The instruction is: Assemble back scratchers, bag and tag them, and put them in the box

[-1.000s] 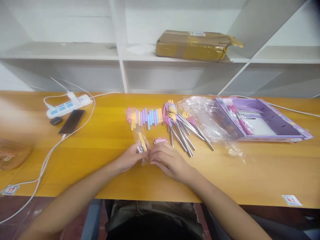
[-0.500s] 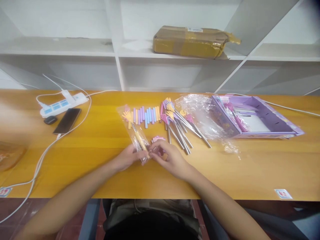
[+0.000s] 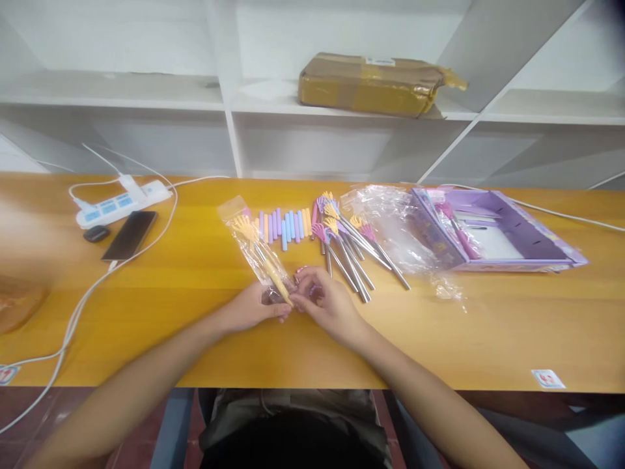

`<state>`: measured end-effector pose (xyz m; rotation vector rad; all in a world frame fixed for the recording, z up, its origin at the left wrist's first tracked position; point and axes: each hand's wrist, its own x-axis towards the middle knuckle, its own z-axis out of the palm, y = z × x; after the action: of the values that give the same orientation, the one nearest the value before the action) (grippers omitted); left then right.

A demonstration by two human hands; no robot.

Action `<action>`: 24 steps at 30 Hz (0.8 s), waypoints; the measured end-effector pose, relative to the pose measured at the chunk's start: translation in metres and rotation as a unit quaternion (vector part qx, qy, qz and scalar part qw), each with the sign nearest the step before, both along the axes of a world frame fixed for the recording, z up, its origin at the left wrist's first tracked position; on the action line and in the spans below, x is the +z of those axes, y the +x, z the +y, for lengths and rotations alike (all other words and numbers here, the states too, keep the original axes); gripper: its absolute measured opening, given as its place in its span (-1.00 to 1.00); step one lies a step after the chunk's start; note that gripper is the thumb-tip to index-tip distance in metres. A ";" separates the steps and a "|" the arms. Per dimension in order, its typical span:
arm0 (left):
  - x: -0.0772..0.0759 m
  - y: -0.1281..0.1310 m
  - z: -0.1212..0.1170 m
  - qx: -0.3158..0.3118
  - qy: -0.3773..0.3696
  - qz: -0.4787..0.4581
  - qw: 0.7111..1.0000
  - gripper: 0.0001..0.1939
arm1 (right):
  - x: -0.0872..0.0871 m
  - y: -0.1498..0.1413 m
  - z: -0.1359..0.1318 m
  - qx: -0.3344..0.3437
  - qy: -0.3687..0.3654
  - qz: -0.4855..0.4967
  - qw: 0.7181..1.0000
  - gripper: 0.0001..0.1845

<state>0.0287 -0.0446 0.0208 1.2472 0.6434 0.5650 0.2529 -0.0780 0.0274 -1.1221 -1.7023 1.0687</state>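
Observation:
A yellow back scratcher (image 3: 263, 255) with a hand-shaped head lies inside a clear plastic bag (image 3: 230, 210), its head pointing away from me. My left hand (image 3: 254, 307) is closed around the lower end of the bag, thumb across it. With fingers pinched, my right hand (image 3: 329, 305) grips the bag's near edge by the handle end. Just beyond my hands lies a row of coloured handle sleeves (image 3: 293, 227) in purple, blue and yellow. To their right is a pile of back scratchers (image 3: 349, 251) with bare metal rods and coloured heads. A small pinkish thing behind my right fingers is mostly hidden.
Crumpled clear plastic (image 3: 385, 212) lies against an open purple box (image 3: 508, 264) on the right. On the left are a power strip (image 3: 122, 205), a phone (image 3: 129, 236) and white cables. A taped cardboard parcel (image 3: 366, 85) sits on the white shelf (image 3: 263, 104).
The bagged back scratcher has shifted slightly left, with more of the bag's far end spread out. Both hands stay at its near end, the left fingers slightly resettled.

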 end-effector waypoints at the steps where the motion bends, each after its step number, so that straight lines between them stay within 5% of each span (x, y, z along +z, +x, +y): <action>1: 0.000 0.001 0.000 -0.001 0.000 -0.003 1.000 -0.59 | 0.000 0.000 0.000 -0.005 0.000 0.001 1.000 -0.72; 11: 0.004 0.000 -0.006 -0.036 -0.016 0.015 0.999 -0.62 | 0.022 0.007 -0.002 0.119 -0.027 -0.110 0.986 -0.57; 17: 0.009 -0.004 -0.002 -0.058 0.004 0.032 0.998 -0.60 | 0.019 0.005 -0.005 0.099 0.014 -0.106 0.989 -0.45; 24: 0.013 -0.002 -0.006 -0.048 0.030 0.066 0.996 -0.50 | 0.025 0.005 -0.005 0.148 -0.039 -0.068 0.986 -0.46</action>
<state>0.0272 -0.0509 0.0341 1.3732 0.6765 0.4290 0.2581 -0.0827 0.0522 -1.0310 -1.9963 1.2758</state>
